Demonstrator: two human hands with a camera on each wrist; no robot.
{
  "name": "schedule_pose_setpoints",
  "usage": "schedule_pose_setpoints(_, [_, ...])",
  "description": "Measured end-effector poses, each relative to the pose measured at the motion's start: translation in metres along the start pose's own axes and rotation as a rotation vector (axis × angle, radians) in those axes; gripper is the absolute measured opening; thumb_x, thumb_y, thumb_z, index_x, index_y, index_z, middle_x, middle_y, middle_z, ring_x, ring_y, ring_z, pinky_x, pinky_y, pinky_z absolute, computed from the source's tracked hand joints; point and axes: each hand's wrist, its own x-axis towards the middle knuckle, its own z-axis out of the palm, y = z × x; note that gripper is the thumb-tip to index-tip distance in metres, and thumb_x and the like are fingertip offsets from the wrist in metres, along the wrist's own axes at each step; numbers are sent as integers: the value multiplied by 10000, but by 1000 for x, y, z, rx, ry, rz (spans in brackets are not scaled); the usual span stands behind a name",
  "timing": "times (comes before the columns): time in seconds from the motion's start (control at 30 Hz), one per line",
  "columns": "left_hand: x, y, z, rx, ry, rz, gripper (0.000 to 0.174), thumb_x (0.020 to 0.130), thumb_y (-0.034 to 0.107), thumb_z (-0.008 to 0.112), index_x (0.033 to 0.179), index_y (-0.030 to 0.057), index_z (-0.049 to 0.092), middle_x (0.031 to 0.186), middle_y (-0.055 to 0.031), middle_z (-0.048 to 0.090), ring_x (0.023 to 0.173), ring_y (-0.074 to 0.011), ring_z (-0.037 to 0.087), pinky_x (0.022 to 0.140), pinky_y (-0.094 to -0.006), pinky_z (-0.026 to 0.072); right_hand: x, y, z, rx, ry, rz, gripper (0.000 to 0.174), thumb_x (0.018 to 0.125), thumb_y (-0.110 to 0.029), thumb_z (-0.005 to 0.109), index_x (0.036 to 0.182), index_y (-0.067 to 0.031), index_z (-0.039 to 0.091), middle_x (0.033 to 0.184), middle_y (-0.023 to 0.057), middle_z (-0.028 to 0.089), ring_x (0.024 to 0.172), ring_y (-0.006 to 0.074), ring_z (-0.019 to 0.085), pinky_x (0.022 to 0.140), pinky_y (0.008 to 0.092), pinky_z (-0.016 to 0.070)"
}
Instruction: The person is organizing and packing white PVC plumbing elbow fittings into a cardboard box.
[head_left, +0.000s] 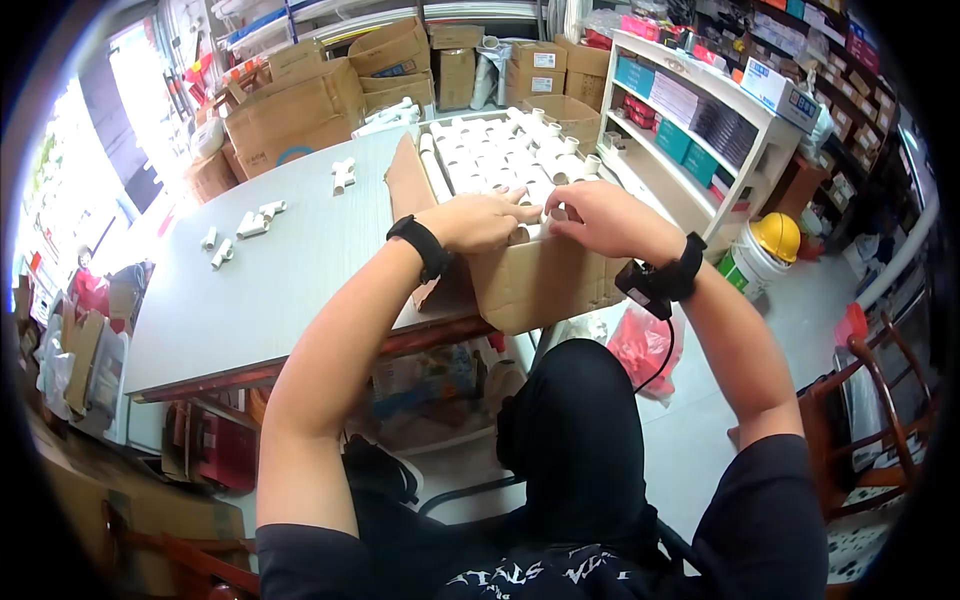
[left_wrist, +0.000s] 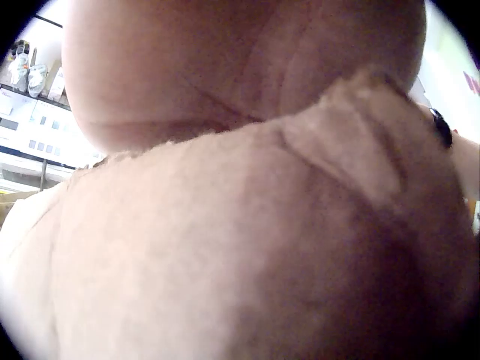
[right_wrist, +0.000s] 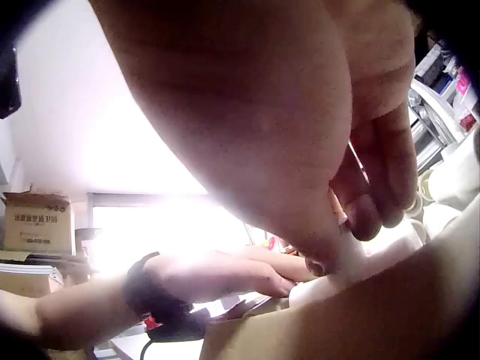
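An open cardboard box [head_left: 545, 285], packed with rows of white plastic pipe fittings [head_left: 480, 150], sits at the table's right end. My left hand [head_left: 475, 222] reaches over its near edge, fingers extended onto the fittings at the front. Beside it, my right hand [head_left: 618, 220] pinches a white pipe fitting [right_wrist: 349, 255] between thumb and fingers at the box's near rim. The left wrist view is filled by the box wall [left_wrist: 187, 247] and the heel of the left hand [left_wrist: 232, 64]; its fingers are hidden there.
Several loose T-shaped fittings [head_left: 255, 225] lie on the grey table [head_left: 290, 290]. A raised box flap [head_left: 405, 185] stands at the left. White shelves [head_left: 690, 120] rise on the right, near a bucket with a yellow helmet [head_left: 775, 237]. Cartons [head_left: 300, 110] stand behind the table.
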Motion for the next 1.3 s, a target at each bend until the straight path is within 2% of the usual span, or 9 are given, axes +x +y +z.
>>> schedule_pose_setpoints(0.3, [3, -6, 3, 72, 2, 18, 522, 938, 162, 305, 1432, 156, 473, 1551, -253, 252, 1442, -361, 263, 1168, -351, 224, -12, 26, 4, -14, 6, 62, 231, 858, -236, 639, 1006, -61, 672, 922, 196, 683, 874, 374, 650, 784, 444, 512])
schedule_pose_setpoints(0.5, [-4, 32, -18, -391, -21, -227, 493, 915, 111, 422, 1403, 112, 495, 1447, -238, 432, 1336, -376, 416, 1092, -387, 363, -7, 34, 7, 23, 2, 9, 237, 888, -229, 620, 1056, -65, 659, 843, 150, 682, 782, 320, 649, 723, 395, 503])
schedule_pose_setpoints(0.6, [9, -3, -3, 497, 91, 308, 441, 895, 93, 498, 1333, 52, 531, 1394, -224, 483, 1291, -386, 452, 1073, -393, 385, -6, 36, 6, -5, -2, 42, 255, 890, -234, 614, 1071, -58, 650, 839, 148, 682, 771, 296, 651, 721, 379, 504])
schedule_pose_setpoints(0.7, [16, -17, 5, 445, 109, 258, 369, 875, 90, 541, 1234, 7, 562, 1402, -233, 467, 1296, -400, 439, 1082, -397, 374, -7, 36, -4, 192, -12, 129, 261, 898, -227, 598, 1089, -53, 633, 834, 142, 681, 775, 264, 653, 725, 362, 504])
schedule_pose_setpoints(0.8, [16, -16, 9, 290, 105, 94, 450, 963, 258, 399, 1387, 145, 500, 1448, -235, 425, 1299, -399, 433, 1086, -428, 348, -7, 43, -7, 292, -17, 203, 254, 918, -223, 575, 1105, -55, 619, 856, 132, 683, 795, 237, 656, 738, 350, 504])
schedule_pose_setpoints(0.9, [11, -2, 2, 157, 76, -32, 458, 962, 293, 385, 1386, 160, 497, 1455, -249, 411, 1319, -382, 422, 1074, -448, 354, -11, 45, -8, 302, -51, 175, 242, 939, -219, 556, 1113, -62, 616, 892, 128, 689, 814, 234, 659, 753, 347, 503])
schedule_pose_setpoints(1.0, [13, 1, -3, 94, 49, -10, 357, 988, 308, 387, 1163, 72, 590, 1396, -180, 478, 1260, -350, 471, 1027, -370, 397, -16, 41, -9, 254, -58, 181, 231, 954, -213, 547, 1119, -65, 614, 915, 131, 691, 821, 226, 656, 757, 343, 503])
schedule_pose_setpoints(1.1, [8, 11, -1, 40, 161, -22, 366, 983, 329, 402, 1153, 63, 588, 1236, -177, 552, 1168, -352, 516, 1009, -396, 392, -16, 46, -6, 307, -23, 140, 227, 958, -211, 562, 1123, -64, 615, 931, 102, 692, 830, 181, 649, 760, 316, 501])
schedule_pose_setpoints(1.3, [11, 22, -7, 103, 31, -86, 399, 973, 293, 421, 1297, 86, 528, 1267, -170, 574, 1150, -359, 544, 976, -406, 418, -2, 54, -12, 658, 299, 124, 306, 943, -275, 596, 1105, -20, 641, 931, 90, 699, 839, 160, 641, 767, 304, 498])
